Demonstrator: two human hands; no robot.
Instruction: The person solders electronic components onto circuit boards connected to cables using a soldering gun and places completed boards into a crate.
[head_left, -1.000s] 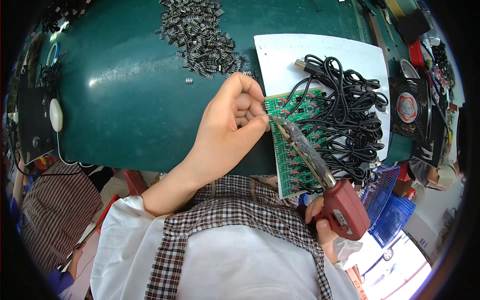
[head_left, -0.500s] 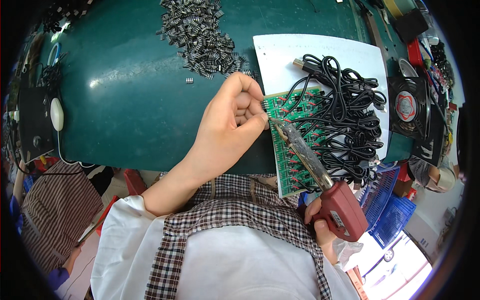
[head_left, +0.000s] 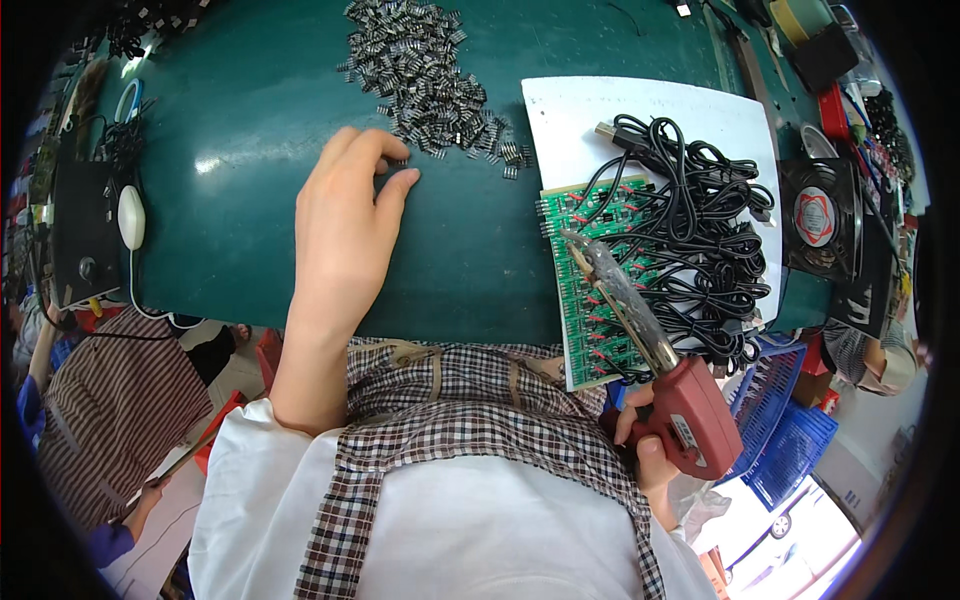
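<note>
My left hand [head_left: 345,215] rests half-open, fingertips at the heap of small dark parts [head_left: 430,75] near the dark green worktop's [head_left: 250,120] far edge, while my right hand [head_left: 645,440] grips the red soldering gun [head_left: 665,385] over the green circuit board [head_left: 600,270] at the near edge.

A round red-and-white label [head_left: 815,215] sits at the hub of the black fan [head_left: 822,218]. A small pale label [head_left: 688,434] sits on the red soldering gun [head_left: 690,415], well below that fan.

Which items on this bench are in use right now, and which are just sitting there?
In use:
- left hand at the pile of small black parts
- right hand gripping the red soldering gun
- green circuit board under the gun's tip
- black cables lying on the board

Lying about:
- fan
- white mouse
- blue baskets
</note>
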